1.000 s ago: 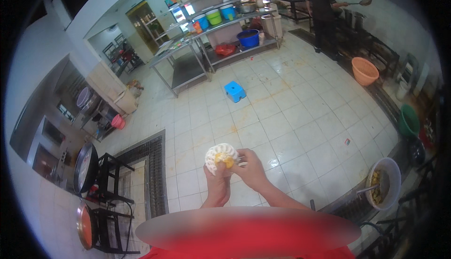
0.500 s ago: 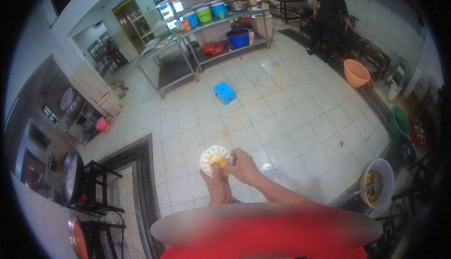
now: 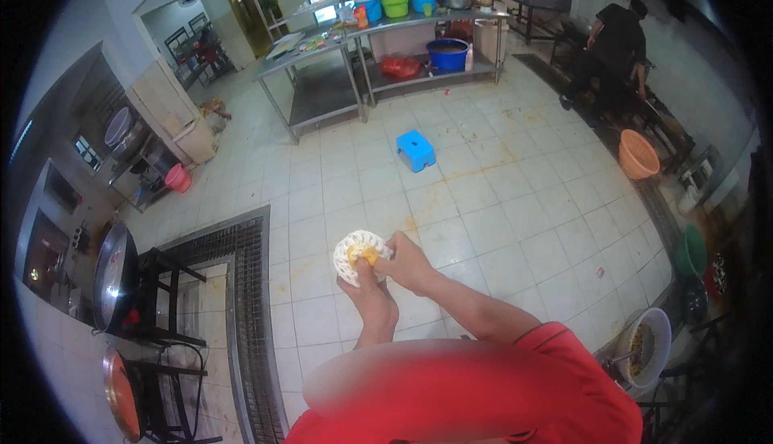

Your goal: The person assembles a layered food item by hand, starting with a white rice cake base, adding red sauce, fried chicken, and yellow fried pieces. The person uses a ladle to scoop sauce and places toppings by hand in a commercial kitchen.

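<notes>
Between my two hands is a round white pleated dough bun [image 3: 346, 254] with yellow filling showing in its middle. My left hand [image 3: 369, 297] holds it from below, thumb laid over the yellow filling. At the bun's right edge, my right hand [image 3: 409, 265] is closed, its fingertips pinching the dough. The undersides of the fingers are hidden. Both hands are held out in front of my red sleeves, above the tiled floor [image 3: 475, 243].
A blue stool [image 3: 416, 152] stands ahead. Farther back is a steel table [image 3: 314, 94] with buckets. A person in black [image 3: 618, 49] bends at the far right, near an orange basket [image 3: 638, 154]. To the left are a floor grate [image 3: 250, 307] and a large wok [image 3: 113, 271].
The view has swung so the room sits farther right. My hands and the bun appear slightly higher and left. The person in black has leaned further over.
</notes>
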